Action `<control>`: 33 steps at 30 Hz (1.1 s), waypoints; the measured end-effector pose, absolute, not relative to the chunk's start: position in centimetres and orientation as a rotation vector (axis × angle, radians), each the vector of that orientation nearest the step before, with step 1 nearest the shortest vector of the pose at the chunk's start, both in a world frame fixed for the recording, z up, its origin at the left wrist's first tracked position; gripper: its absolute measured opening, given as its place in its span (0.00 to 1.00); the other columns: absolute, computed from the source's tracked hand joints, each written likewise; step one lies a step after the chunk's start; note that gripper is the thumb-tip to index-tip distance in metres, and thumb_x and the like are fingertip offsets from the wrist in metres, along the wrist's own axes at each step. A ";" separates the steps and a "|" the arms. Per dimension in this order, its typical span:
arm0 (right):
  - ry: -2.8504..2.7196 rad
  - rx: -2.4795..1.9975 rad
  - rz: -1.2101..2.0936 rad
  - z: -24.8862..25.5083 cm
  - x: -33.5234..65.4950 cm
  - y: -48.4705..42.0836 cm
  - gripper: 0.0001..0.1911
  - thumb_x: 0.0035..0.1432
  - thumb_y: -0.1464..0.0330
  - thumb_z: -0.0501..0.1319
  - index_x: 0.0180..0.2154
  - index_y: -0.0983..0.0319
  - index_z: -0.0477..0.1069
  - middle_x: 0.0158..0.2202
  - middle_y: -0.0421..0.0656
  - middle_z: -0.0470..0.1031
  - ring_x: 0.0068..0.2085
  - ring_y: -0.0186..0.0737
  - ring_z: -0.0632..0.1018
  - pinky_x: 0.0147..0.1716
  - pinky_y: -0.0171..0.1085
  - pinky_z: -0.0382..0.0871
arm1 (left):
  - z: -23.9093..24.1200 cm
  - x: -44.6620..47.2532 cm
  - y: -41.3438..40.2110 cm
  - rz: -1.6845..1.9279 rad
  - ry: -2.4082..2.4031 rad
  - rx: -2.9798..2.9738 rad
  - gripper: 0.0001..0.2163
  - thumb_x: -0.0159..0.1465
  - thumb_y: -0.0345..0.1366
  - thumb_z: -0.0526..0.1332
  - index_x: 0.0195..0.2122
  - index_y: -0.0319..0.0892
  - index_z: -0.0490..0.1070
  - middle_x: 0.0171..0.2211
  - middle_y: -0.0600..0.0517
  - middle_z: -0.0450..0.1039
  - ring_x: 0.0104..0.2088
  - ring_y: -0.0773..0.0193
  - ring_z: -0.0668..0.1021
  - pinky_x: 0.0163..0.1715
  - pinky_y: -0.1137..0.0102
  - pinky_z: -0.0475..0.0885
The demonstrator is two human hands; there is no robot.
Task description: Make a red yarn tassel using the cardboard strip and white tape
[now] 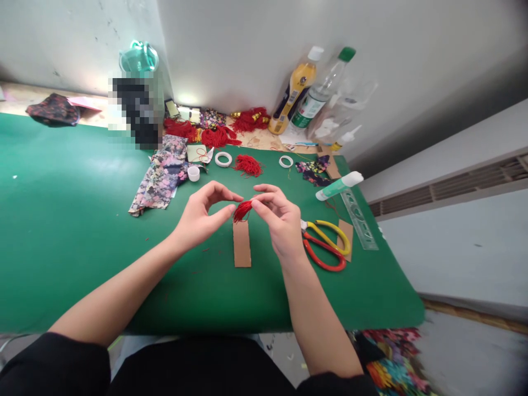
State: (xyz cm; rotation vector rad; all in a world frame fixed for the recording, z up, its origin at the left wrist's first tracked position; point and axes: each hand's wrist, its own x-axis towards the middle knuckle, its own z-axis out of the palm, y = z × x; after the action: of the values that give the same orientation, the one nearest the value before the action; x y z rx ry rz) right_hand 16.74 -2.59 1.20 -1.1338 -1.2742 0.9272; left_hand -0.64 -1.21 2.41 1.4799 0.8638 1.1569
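Observation:
A small red thread tassel point(242, 210) is pinched at its upper right end between the thumb and fingers of my right hand point(277, 217). My left hand point(208, 208) is curved on the other side, its thumb and forefinger apart and their tips close to the strands. Whether those tips touch the tassel, I cannot tell. Below the tassel a brown cardboard strip point(242, 247) lies upright in view on the green table. Scissors point(328, 242) with one yellow and one red handle rest just right of my right hand, their blades hidden behind it.
A red thread bundle point(248, 165) lies between two tape rolls point(223, 159). Floral fabric point(163, 176) and a white cup point(193, 174) are at left. A glue stick point(339, 186) and clear ruler point(360, 220) lie right. Bottles point(295, 91) stand along the wall.

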 end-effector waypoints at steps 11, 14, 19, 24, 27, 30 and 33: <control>-1.305 -1.099 0.980 1.7 16.1 -3.0 0.04 0.51 0.65 0.68 0.28 0.58 0.77 0.43 0.45 0.71 0.46 0.41 0.75 0.44 0.43 0.75 | 2.1 0.0 -1.4 1.129 0.869 1.325 0.12 0.52 0.32 0.70 0.34 0.39 0.68 0.29 0.52 0.76 0.33 0.64 0.80 0.40 0.67 0.75; -1.297 -1.090 0.987 1.7 16.1 -3.0 0.04 0.51 0.65 0.68 0.28 0.58 0.76 0.42 0.45 0.72 0.46 0.41 0.75 0.44 0.42 0.74 | 2.1 0.0 -1.4 1.121 0.875 1.340 0.12 0.52 0.31 0.69 0.35 0.39 0.68 0.29 0.53 0.76 0.33 0.64 0.80 0.39 0.67 0.74; -1.240 -1.101 1.060 1.6 16.0 -3.0 0.06 0.49 0.63 0.69 0.27 0.58 0.76 0.42 0.44 0.72 0.45 0.41 0.75 0.43 0.42 0.73 | 2.0 0.0 -1.5 1.129 0.860 1.384 0.12 0.53 0.29 0.69 0.36 0.40 0.68 0.28 0.54 0.76 0.33 0.65 0.80 0.40 0.68 0.74; -1.128 -1.121 1.188 1.3 15.9 -3.1 0.09 0.47 0.61 0.70 0.27 0.59 0.76 0.42 0.44 0.74 0.45 0.41 0.76 0.44 0.42 0.73 | 2.1 0.0 -1.5 1.134 0.852 1.426 0.10 0.54 0.30 0.67 0.36 0.40 0.68 0.28 0.53 0.76 0.33 0.65 0.79 0.41 0.67 0.73; -1.114 -1.112 1.196 1.1 15.9 -3.1 0.08 0.47 0.61 0.70 0.27 0.58 0.76 0.42 0.43 0.74 0.44 0.40 0.76 0.44 0.42 0.73 | 2.1 0.0 -1.5 1.110 0.827 1.393 0.11 0.53 0.31 0.69 0.35 0.40 0.68 0.29 0.53 0.75 0.33 0.65 0.79 0.41 0.67 0.73; -1.143 -1.112 1.182 1.0 16.0 -3.2 0.08 0.47 0.61 0.70 0.27 0.58 0.76 0.42 0.44 0.74 0.45 0.41 0.76 0.46 0.43 0.73 | 2.1 0.0 -1.5 1.089 0.787 1.343 0.12 0.52 0.32 0.70 0.33 0.40 0.68 0.30 0.53 0.74 0.33 0.66 0.78 0.39 0.68 0.74; -1.163 -1.107 1.182 0.9 16.0 -3.2 0.08 0.47 0.61 0.70 0.26 0.58 0.76 0.42 0.44 0.74 0.45 0.41 0.76 0.47 0.44 0.72 | 2.3 0.0 -1.5 1.062 0.773 1.313 0.14 0.52 0.34 0.71 0.34 0.39 0.68 0.29 0.53 0.75 0.32 0.66 0.78 0.37 0.69 0.73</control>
State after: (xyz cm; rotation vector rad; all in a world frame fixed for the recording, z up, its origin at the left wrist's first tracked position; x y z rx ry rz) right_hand 16.03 -3.23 0.94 -1.1071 -1.1633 1.1819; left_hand 0.03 -1.52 2.28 1.3127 0.7726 1.0619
